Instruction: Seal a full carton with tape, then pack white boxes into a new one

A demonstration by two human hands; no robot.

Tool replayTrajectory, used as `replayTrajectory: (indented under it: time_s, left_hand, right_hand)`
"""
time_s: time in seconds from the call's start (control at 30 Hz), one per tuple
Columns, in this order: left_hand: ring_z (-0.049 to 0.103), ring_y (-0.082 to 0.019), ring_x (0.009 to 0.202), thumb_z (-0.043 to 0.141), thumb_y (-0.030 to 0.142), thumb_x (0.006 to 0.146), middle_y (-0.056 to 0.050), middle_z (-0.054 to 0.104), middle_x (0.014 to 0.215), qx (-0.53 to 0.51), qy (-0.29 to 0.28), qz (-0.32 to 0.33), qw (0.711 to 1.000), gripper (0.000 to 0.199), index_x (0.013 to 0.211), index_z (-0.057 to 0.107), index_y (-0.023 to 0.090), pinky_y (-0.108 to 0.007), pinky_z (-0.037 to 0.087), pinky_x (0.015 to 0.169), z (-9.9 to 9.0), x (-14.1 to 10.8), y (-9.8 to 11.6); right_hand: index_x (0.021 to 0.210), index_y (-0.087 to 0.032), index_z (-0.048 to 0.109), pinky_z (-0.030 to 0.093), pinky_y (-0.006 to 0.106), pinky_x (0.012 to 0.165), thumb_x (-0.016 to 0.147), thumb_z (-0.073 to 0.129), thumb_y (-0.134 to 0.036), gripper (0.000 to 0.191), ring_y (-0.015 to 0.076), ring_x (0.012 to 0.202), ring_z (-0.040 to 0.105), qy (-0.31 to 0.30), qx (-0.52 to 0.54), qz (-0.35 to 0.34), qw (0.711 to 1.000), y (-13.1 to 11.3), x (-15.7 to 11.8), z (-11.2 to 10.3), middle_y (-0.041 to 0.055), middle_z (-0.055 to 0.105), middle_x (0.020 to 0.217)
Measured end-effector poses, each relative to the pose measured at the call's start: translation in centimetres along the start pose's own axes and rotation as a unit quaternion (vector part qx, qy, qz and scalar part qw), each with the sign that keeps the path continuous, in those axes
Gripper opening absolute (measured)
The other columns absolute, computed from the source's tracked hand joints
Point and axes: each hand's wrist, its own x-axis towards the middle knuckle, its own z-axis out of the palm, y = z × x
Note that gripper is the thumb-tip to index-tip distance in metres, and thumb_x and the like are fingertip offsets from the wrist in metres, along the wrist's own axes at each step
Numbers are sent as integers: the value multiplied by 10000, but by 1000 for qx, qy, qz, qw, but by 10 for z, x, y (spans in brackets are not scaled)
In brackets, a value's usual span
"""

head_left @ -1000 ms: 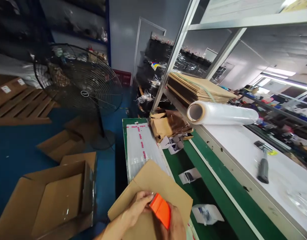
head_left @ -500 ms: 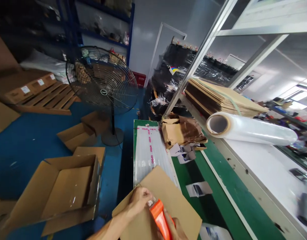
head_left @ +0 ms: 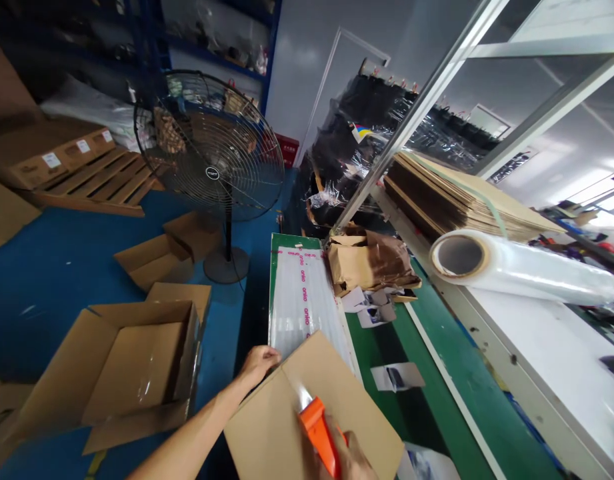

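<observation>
Clamped in right hand (head_left: 354,460): orange tape dispenser (head_left: 317,433), rigid. Left hand (head_left: 259,363) grips light, stiff carton (head_left: 307,413) at far-left corner.

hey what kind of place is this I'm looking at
Probably a packing area in a warehouse or small factory: a stack of flat cartons beside a stretch-film roll, open boxes on the floor, and a right hand running an orange tape dispenser.

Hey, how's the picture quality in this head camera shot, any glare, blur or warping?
Head view: wide-angle warping bends the metal shelf post and tilts the floor; bright glare washes out the upper right, with sheen on the stretch film roll; the far right edge is smeared; the fan, left hand and orange tape dispenser read fairly sharp; dark upper-left shelves lose detail.
</observation>
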Motion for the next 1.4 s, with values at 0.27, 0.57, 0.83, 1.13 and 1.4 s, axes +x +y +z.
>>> replayTrajectory:
  time_s: [0.27,0.57,0.83,1.13,1.4]
  left_hand:
    - [593,-381,1344,695,358,820,-211,613,1458,173,56,49,982,641,1413,591,139,-527,445,1146,-11,-22,15]
    - [219,-316,1611,499,543,1014,-134,225,1733,400,-119,267,868,778,1649,241,174,-537,196,1318,17,-66,8]
    - [291,-338,1585,421,617,1026,-192,302,1701,545,-39,424,722,850,1657,141,120,-542,250,1270,13,-41,-10]
    - [316,-353,1574,315,657,1028,-200,306,1704,569,-26,436,697,857,1659,163,97,-553,306,1245,13,-33,-8]
    - [299,-404,1572,202,665,1026,-268,324,1682,573,-9,434,695,888,1601,321,-2,-621,289,1243,25,-35,1]
  right_hand:
    - [1605,-407,265,591,339,520,906,527,-260,761,242,585,709,-16,25,-14,999,8,-7,3,34,648,926]
    - [1514,-318,499,622,315,659,905,603,-281,619,231,745,743,-75,82,-46,993,7,0,-38,76,692,1017]
    - [1553,-335,451,634,322,752,821,685,-229,775,246,845,754,-123,32,-43,991,90,-98,-61,73,720,1018]
    - [1486,-342,538,604,346,753,800,684,-170,722,238,824,717,-172,10,50,984,133,-159,-82,64,697,1017]
    - [1442,-295,566,547,376,769,799,743,-246,669,302,895,719,-233,-54,62,969,106,-113,-83,125,731,1072]
